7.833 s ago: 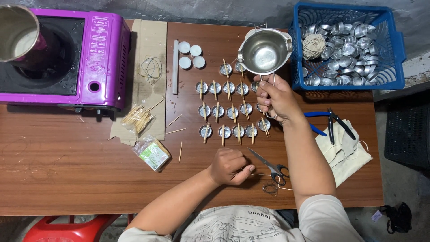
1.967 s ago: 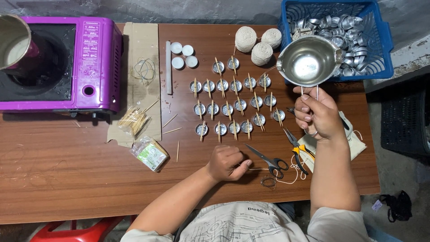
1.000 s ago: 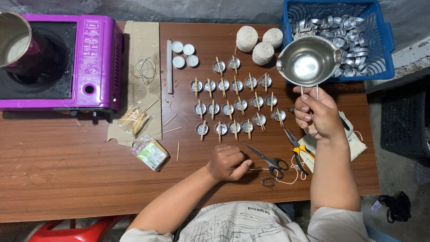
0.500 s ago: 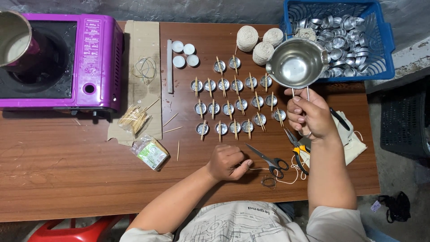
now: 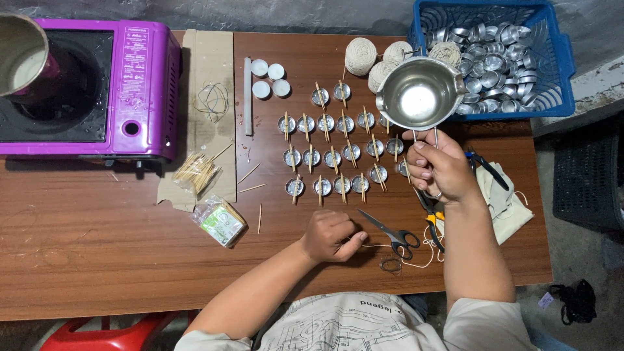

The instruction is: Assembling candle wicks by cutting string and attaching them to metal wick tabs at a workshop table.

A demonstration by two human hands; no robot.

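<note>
My right hand (image 5: 441,168) grips the wire handle of a small steel pouring pot (image 5: 420,93), held level above the right end of the rows of tealight cups (image 5: 333,157). Each small metal cup has a thin wooden stick across its rim. My left hand (image 5: 330,235) rests closed on the brown table (image 5: 97,260), fingers pinched near a thin white string. Black scissors (image 5: 392,233) lie just right of it.
A purple portable gas stove (image 5: 97,84) with a metal pot (image 5: 19,55) stands at far left. A blue basket of empty cups (image 5: 559,71), balls of string (image 5: 361,56), three filled white candles (image 5: 268,78), toothpicks (image 5: 195,173) on cardboard, pliers and a cloth also lie here.
My right hand has carried the steel pot leftward, from over the basket's edge to above the right end of the cup rows. My left hand has stayed put.
</note>
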